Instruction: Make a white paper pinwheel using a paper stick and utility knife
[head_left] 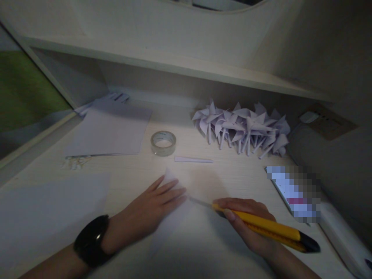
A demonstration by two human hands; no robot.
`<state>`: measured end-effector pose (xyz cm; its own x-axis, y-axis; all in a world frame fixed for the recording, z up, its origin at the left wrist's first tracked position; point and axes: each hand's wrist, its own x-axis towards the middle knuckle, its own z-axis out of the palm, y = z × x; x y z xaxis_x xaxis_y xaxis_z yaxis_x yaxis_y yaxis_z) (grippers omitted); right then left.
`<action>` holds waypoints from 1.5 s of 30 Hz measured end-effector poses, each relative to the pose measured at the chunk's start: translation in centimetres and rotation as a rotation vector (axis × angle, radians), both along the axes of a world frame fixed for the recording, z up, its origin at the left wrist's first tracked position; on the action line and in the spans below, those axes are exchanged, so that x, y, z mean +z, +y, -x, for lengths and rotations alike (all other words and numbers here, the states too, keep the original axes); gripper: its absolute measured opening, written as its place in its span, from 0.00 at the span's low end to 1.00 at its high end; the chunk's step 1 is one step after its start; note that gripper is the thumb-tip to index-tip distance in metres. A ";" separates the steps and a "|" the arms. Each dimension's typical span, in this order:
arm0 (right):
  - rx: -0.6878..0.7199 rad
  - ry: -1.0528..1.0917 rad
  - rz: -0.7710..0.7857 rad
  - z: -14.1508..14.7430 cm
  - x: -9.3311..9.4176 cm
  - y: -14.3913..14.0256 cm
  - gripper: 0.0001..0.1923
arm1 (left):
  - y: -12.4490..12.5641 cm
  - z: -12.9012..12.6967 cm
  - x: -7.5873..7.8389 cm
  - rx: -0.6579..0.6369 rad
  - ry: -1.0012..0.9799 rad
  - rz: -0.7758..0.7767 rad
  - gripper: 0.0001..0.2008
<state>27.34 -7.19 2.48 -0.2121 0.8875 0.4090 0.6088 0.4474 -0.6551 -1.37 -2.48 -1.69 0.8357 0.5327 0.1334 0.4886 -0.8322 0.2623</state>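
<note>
My left hand (164, 199) lies flat with its fingers stretched over a folded piece of white paper (171, 230), pressing it against the desk. In my right hand (250, 221) is a yellow utility knife (261, 226) with a black end. Its blade is extended and points left, with the tip close to the fingertips of my left hand and the paper's edge. Whether the blade touches the paper I cannot tell. A thin rolled paper stick (193, 159) lies just beyond my left hand, and a roll of clear tape (163, 144) sits behind it.
Several white paper pinwheels (244, 126) are bunched at the back right. A stack of paper (110, 130) is at the back left, with small white pieces (77, 162) at its front edge. Another sheet (52, 213) lies front left. A phone (290, 193) leans on the right.
</note>
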 end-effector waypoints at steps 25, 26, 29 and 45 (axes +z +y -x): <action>0.270 0.168 0.045 -1.0 -0.1 1.2 0.15 | -0.4 -0.3 0.7 0.001 -0.032 0.009 0.25; 0.267 0.169 0.049 -1.0 -0.1 1.1 0.15 | -0.4 -0.3 0.7 -0.001 -0.032 0.005 0.25; 0.251 0.172 0.054 -1.0 -0.2 1.0 0.14 | -0.4 -0.3 0.8 -0.005 -0.023 0.001 0.26; 0.282 0.101 -0.095 -1.0 0.0 1.2 0.16 | -0.4 -0.4 0.8 -0.012 -0.005 -0.001 0.32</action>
